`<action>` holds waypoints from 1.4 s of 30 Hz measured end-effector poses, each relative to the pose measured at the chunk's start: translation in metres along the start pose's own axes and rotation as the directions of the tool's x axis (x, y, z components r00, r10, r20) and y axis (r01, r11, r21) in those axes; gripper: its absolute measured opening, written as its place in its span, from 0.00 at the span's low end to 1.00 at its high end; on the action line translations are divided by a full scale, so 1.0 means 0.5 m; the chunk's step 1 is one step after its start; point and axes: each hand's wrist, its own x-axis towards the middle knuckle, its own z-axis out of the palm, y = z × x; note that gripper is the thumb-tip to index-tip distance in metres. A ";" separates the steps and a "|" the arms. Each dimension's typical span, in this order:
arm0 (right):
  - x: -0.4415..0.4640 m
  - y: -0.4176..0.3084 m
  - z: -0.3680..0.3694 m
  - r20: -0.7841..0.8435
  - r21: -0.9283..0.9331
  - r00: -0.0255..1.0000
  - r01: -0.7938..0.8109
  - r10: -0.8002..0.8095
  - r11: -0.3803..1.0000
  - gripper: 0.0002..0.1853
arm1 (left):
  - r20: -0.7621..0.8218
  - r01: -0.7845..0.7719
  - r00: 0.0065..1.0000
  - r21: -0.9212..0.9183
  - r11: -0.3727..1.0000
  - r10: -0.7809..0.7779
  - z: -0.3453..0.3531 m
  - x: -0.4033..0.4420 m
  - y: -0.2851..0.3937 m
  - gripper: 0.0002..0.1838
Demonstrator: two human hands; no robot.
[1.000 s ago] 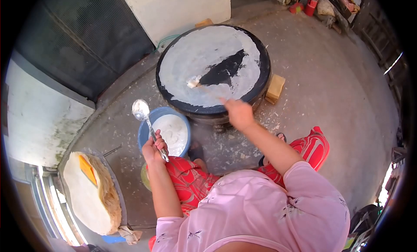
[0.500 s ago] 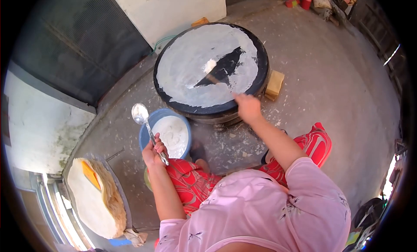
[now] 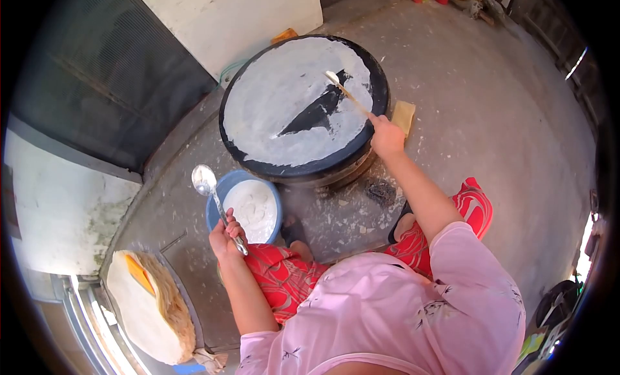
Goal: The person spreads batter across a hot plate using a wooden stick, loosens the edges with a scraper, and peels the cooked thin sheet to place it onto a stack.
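My right hand is closed on the handle of a thin wooden batter spreader. White batter clings to its far end, which rests on the large round black griddle. A pale batter layer covers most of the griddle, around a bare dark patch in the middle right. My left hand grips a metal serving spoon by its handle, bowl up and coated in white. Below and beside it stands a blue basin of thick white batter.
A stack of thin flatbreads lies at lower left, with a flat orange-yellow piece on it. A yellow block sits right of the griddle. Batter flakes dot the concrete floor. A white wall stands behind.
My right hand has moved slightly up and right, and the spreader's tip has swept toward the griddle's far right side. The bare patch has narrowed. My left hand still holds the spoon.
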 end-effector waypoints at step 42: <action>-0.021 0.060 0.054 0.276 0.412 0.946 -0.279 0.173 0.867 0.14 | 0.021 -0.009 1.000 -0.006 1.000 0.009 -0.012 -0.002 0.003 0.18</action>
